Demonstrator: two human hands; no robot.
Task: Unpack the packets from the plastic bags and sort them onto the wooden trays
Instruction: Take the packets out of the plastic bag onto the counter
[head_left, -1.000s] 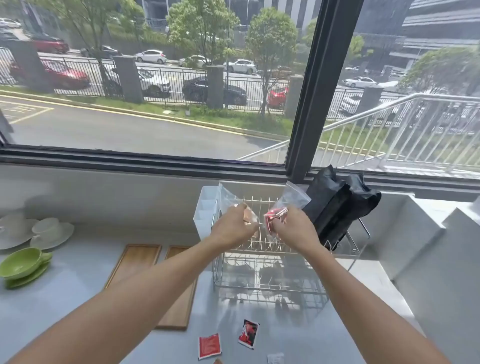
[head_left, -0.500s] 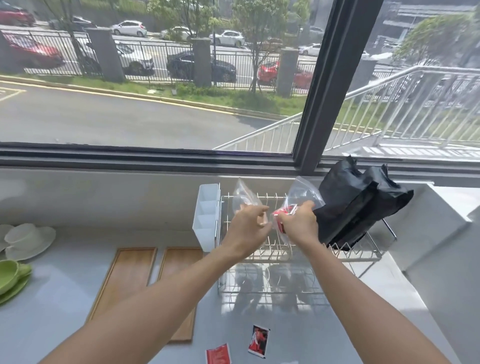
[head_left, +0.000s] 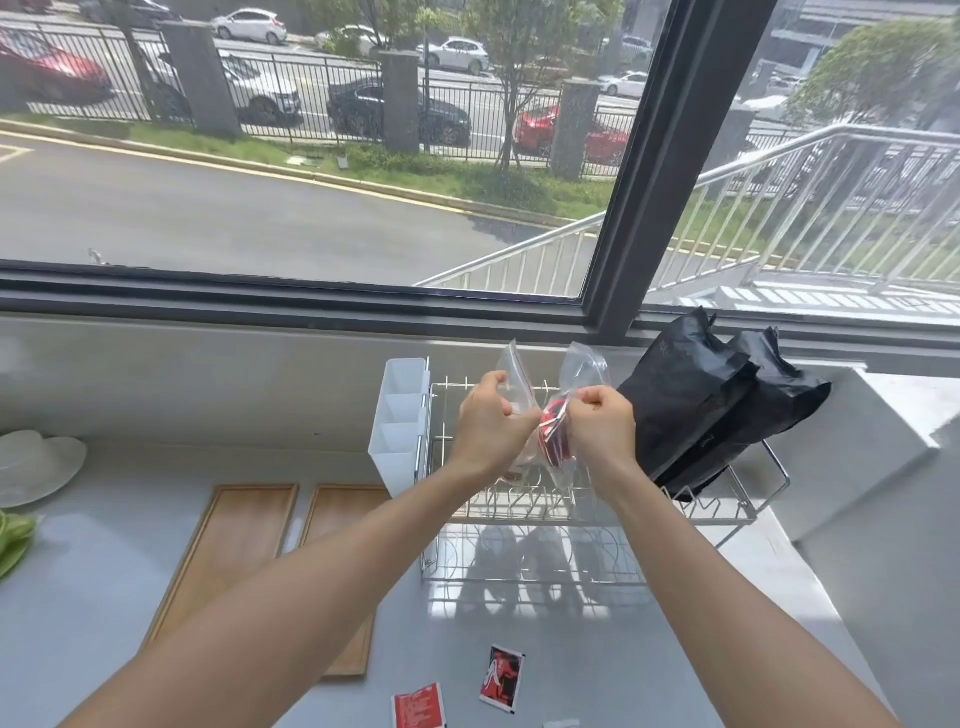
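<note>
left hand: you pinch the clear bag.
right hand: you pinch its other side.
wooden trays: counter's left.

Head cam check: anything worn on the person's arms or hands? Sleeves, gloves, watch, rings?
Nothing visible. The left hand and right hand are bare, with no gloves, and no rings show on the fingers from this angle. Both forearms are uncovered from wrist to the bottom frame edge: no sleeves, no watch, no bands or markings. Anything above the elbows is out of view.
</note>
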